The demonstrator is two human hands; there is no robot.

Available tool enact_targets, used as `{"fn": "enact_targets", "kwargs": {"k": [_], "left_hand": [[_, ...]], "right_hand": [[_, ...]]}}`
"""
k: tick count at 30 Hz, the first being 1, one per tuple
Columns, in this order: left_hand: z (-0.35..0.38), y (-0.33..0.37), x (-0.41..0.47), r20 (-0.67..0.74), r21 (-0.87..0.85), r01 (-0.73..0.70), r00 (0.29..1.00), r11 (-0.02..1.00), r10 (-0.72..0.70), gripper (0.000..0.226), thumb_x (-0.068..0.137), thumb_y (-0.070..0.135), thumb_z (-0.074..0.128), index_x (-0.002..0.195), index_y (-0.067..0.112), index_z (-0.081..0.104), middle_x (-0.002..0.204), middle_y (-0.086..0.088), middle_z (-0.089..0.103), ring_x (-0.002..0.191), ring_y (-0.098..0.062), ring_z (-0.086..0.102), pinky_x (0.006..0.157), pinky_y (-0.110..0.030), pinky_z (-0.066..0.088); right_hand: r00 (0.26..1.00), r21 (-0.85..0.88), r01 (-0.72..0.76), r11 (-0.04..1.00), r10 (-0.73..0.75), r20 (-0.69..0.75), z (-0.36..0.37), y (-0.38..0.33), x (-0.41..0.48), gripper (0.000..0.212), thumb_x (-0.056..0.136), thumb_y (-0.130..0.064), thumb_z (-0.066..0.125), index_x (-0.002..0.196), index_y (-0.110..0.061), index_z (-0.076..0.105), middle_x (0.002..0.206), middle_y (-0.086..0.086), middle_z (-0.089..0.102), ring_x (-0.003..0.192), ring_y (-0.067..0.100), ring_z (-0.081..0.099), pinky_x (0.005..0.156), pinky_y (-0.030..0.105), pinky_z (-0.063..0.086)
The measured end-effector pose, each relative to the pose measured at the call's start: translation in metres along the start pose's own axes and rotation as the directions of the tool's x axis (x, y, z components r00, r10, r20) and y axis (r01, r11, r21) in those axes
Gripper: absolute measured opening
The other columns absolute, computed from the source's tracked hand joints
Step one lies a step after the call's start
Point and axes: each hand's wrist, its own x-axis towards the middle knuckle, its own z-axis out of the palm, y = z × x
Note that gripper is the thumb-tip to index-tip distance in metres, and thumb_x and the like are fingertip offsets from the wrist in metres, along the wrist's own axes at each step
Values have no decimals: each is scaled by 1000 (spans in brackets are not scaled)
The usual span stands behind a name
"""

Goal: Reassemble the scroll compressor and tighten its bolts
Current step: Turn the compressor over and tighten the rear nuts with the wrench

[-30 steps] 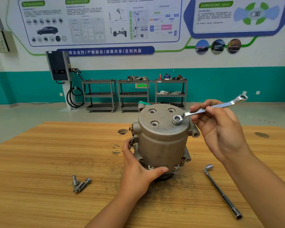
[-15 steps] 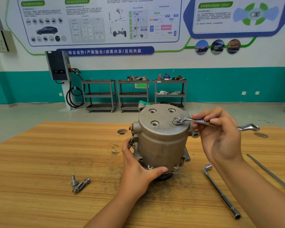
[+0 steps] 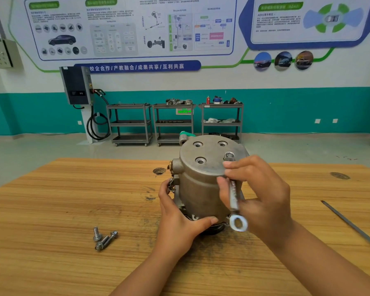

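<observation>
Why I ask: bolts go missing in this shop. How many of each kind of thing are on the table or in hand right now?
Compressor: 1
Ring wrench, in the right hand: 1
Loose bolts on the table: 3
Bolt fitted in the compressor top: 1
Long thin tool at the right: 1
Total: 7

Compressor: I see a grey cast-metal scroll compressor (image 3: 201,184) standing on end on the wooden table (image 3: 51,210), its round flat cover facing up.
Cover holes: three recessed bolt holes (image 3: 200,160) sit open.
Seated bolt: one bolt head (image 3: 229,155) stands at the cover's right edge.
Wrench: a double-ring spanner (image 3: 234,195) gripped in the right hand (image 3: 263,195), its top end at that bolt and its free ring low by the base.
Loose bolts: three flanged bolts (image 3: 104,239) clustered on the table, well left of the compressor.
</observation>
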Motion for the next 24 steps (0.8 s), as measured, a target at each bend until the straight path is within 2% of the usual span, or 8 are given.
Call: {"fn": "enact_targets", "kwargs": {"k": [2,5,9,11,13,16,19,24], "left_hand": [[1,1,0,0,-34,19,1000,999,-19,113,38,60,85,108,79,-2,146,9,29,128,-6,42,99,-20,38],[1,0,1,-13,-63,36,999,997,-37,111,35,61,83,107,80,1,140,12,35,117,14,43,83,-2,38],[0,0,0,-13,-63,31,999,998,-32,113,35,61,83,110,78,1,142,11,36,122,4,45,94,-15,41],[-1,1,0,-7,-53,31,999,998,-31,114,35,63,84,109,78,-2,145,6,35,127,-9,45,102,-28,40],[-2,0,0,-1,-11,13,1000,1000,-13,117,41,57,88,108,78,-5,148,7,29,130,-11,38,104,-27,33],[-3,-3,1,-10,12,-4,1000,1000,4,120,51,41,93,106,79,-7,141,18,21,126,-2,31,99,-19,25],[-3,-2,0,-3,17,2,1000,1000,-2,120,51,44,92,103,81,-10,136,23,18,121,4,27,98,-19,24],[-2,-2,1,-3,17,2,1000,1000,-2,119,51,43,92,103,80,-9,138,21,20,127,-3,29,100,-21,25]], "right_hand": [[998,-1,42,999,-42,41,0,-2,2,13,76,-4,75,79,7,71,83,17,69,88,13,63,80,17,52],[992,-51,87,995,-82,93,-1,-5,4,18,70,4,78,87,5,73,89,16,71,91,14,66,83,22,54],[985,-135,146,980,-131,111,-3,-6,4,20,69,6,75,89,7,72,92,18,72,88,21,70,75,29,56],[987,-109,144,984,-135,83,-4,-6,5,20,71,6,75,91,9,71,93,19,71,90,19,68,79,25,56],[993,-37,117,992,-116,36,-8,-6,8,18,78,1,71,95,8,69,98,17,69,94,17,66,86,22,53],[994,220,-80,972,94,-54,-13,-3,15,17,92,-19,59,102,-6,63,98,4,71,92,18,69,84,29,54],[892,513,-383,768,451,-8,-16,3,22,15,95,-26,49,98,-17,61,91,-7,70,82,14,69,79,25,53],[757,729,-499,469,646,102,-18,19,26,14,90,-21,44,89,-12,55,79,-5,67,69,11,61,72,22,52]]}}
